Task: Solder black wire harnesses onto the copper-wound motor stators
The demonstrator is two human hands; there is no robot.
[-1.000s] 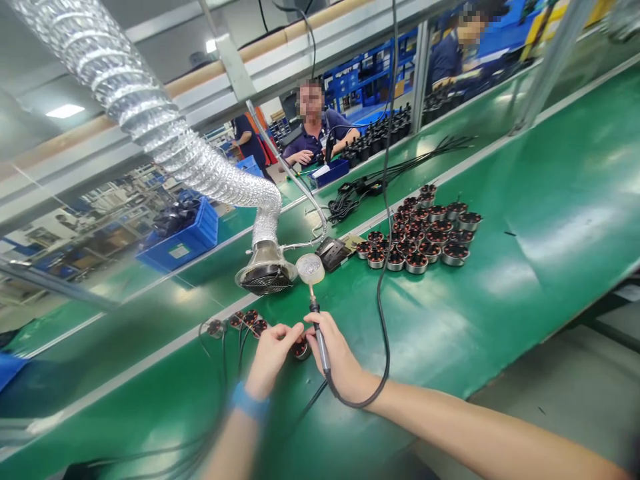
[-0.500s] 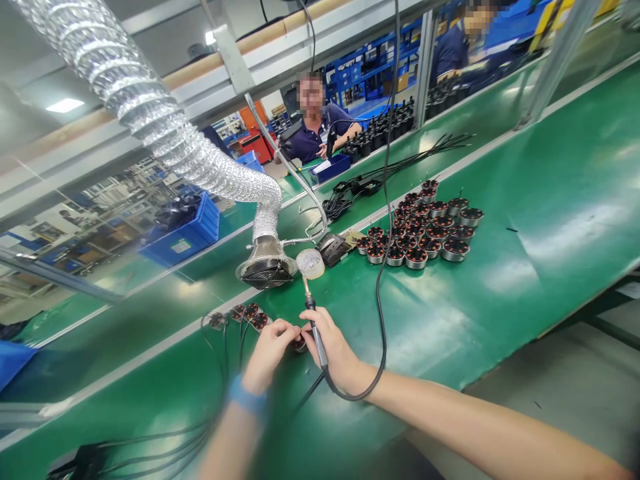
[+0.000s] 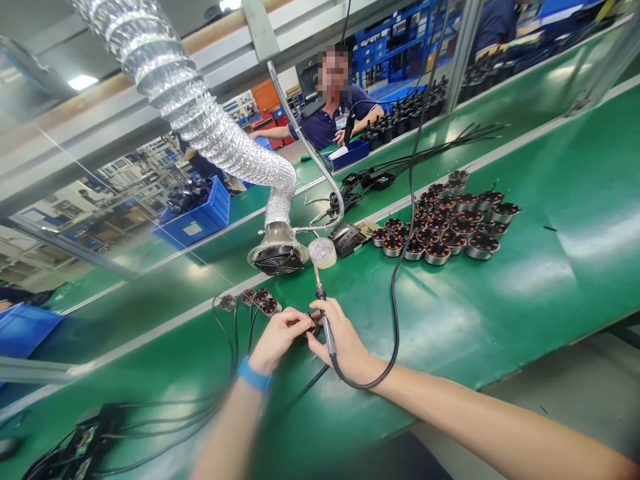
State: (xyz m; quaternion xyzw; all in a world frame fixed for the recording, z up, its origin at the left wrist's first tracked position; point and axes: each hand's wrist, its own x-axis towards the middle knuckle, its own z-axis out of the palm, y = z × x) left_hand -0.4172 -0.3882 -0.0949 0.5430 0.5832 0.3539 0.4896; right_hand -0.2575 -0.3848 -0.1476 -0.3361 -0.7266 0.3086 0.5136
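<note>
My right hand [image 3: 345, 340] is closed around a soldering iron [image 3: 329, 333] with a grey and black handle. Its metal shaft points away, toward a round whitish tub [image 3: 323, 253] with silvery contents. My left hand [image 3: 280, 339], with a blue band at the wrist, pinches at the edge of a small round motor part [image 3: 313, 325]. The right fingertips also sit close to that part, and both hands cover much of it. Whether a thin wire lies between the left fingertips cannot be seen. Several similar motor parts [image 3: 270, 306] with black cables stand beyond my left hand.
A fume hood [image 3: 280, 257] on a silver duct hangs behind the hands. Many motor parts [image 3: 437, 252] stand grouped at right on the green bench [image 3: 450, 320]. The iron's cord [image 3: 395, 320] loops over my right forearm. A co-worker [image 3: 345, 113] sits across the bench.
The camera view has shifted, so the scene sits farther right and the bench items slightly higher. My hands keep nearly the same hold. The co-worker's arm now stretches out to the left.
</note>
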